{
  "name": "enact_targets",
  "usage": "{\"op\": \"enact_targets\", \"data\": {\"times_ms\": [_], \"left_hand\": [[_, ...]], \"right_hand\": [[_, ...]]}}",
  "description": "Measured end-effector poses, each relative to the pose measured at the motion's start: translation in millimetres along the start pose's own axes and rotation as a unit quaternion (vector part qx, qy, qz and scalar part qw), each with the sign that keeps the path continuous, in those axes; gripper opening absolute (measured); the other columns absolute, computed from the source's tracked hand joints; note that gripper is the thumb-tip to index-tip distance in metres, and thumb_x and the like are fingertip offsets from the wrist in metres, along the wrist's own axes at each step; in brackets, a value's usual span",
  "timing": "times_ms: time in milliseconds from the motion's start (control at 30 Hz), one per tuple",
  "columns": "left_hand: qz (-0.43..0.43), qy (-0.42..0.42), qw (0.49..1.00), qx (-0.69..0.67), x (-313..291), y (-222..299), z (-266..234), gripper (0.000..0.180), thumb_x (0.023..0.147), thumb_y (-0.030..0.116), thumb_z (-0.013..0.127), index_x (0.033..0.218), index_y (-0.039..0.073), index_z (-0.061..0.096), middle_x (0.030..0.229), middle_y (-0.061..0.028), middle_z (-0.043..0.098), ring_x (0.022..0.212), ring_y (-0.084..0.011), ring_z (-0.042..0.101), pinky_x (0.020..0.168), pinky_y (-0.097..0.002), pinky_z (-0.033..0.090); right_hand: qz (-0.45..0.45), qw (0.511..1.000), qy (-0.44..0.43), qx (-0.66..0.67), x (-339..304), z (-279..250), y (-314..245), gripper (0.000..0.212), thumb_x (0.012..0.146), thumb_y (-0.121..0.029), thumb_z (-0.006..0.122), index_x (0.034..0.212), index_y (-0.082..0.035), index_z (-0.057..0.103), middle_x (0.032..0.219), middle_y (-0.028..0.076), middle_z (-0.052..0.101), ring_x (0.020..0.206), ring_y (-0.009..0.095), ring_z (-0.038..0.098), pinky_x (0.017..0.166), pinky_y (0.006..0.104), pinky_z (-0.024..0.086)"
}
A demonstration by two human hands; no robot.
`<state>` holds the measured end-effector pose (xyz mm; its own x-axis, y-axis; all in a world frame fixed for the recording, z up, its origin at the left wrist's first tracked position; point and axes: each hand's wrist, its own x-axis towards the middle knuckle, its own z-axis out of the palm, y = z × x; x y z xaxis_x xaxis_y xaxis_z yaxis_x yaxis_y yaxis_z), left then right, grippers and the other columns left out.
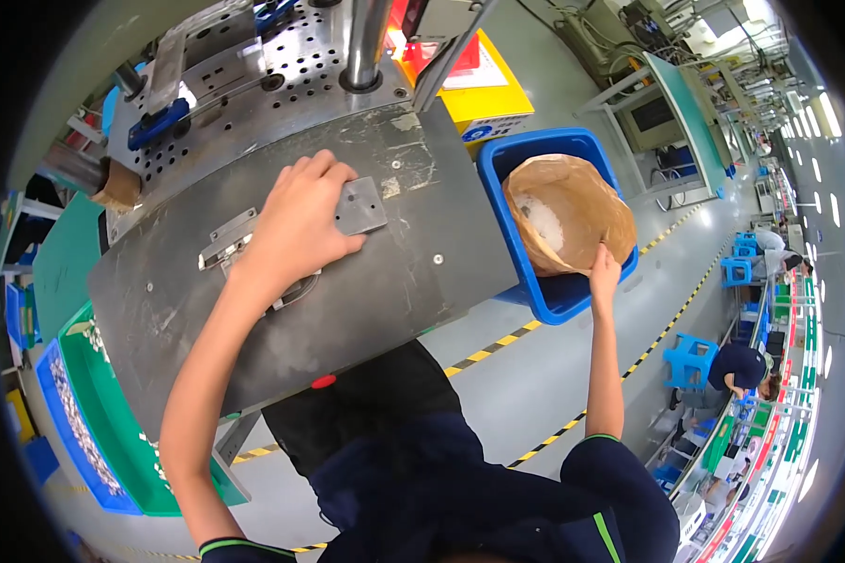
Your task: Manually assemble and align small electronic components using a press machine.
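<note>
My left hand (300, 211) lies over the dark work plate (376, 281), its thumb and fingers closed around a small grey metal block (361, 206) with holes in it. The block's left part is hidden under the hand. Close by the wrist, a metal fixture (227, 242) sits on the plate, partly covered by my forearm. Out to the right, my right hand (606, 270) pinches the near rim of a brown paper bag (587, 211). That bag lines a blue bin (573, 305) and holds some whitish material (543, 223) at its bottom left.
A perforated metal press bed (300, 98) with upright posts stands beyond the plate. Green tray (113, 403) and blue tray (80, 432) with small parts are at lower left. A yellow box (498, 94) stands behind the bin. People sit along a line at far right.
</note>
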<state>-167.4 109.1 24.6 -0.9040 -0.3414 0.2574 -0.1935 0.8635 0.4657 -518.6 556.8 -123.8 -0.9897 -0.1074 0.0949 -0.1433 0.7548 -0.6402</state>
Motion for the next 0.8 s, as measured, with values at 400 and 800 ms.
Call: {"op": "enact_targets", "data": {"times_ms": [400, 800], "left_hand": [[-0.186, 0.062, 0.905, -0.378, -32, 44, -31, 0.046, 0.070, 0.015, 0.096, 0.104, -0.005, 0.073, 0.112, -0.0117, 0.074, 0.092, -0.0181, 0.076, 0.080, -0.0331, 0.061], [-0.207, 0.086, 0.727, -0.649, -94, 46, -51, 0.055, 0.077, -0.012, 0.087, 0.126, -0.006, 0.062, 0.109, -0.0140, 0.076, 0.101, -0.0223, 0.076, 0.086, -0.0357, 0.066]], "right_hand": [[-0.132, 0.869, -0.251, 0.405, -194, 13, -252, 0.056, 0.107, -0.015, 0.058, 0.055, 0.006, 0.052, 0.138, 0.026, 0.061, 0.119, 0.027, 0.067, 0.087, 0.0301, 0.050], [-0.411, 0.752, -0.391, 0.335, -231, 23, -327, 0.019, 0.085, -0.005, 0.076, 0.070, 0.006, 0.071, 0.125, 0.023, 0.066, 0.106, 0.034, 0.064, 0.097, 0.0426, 0.042]]}}
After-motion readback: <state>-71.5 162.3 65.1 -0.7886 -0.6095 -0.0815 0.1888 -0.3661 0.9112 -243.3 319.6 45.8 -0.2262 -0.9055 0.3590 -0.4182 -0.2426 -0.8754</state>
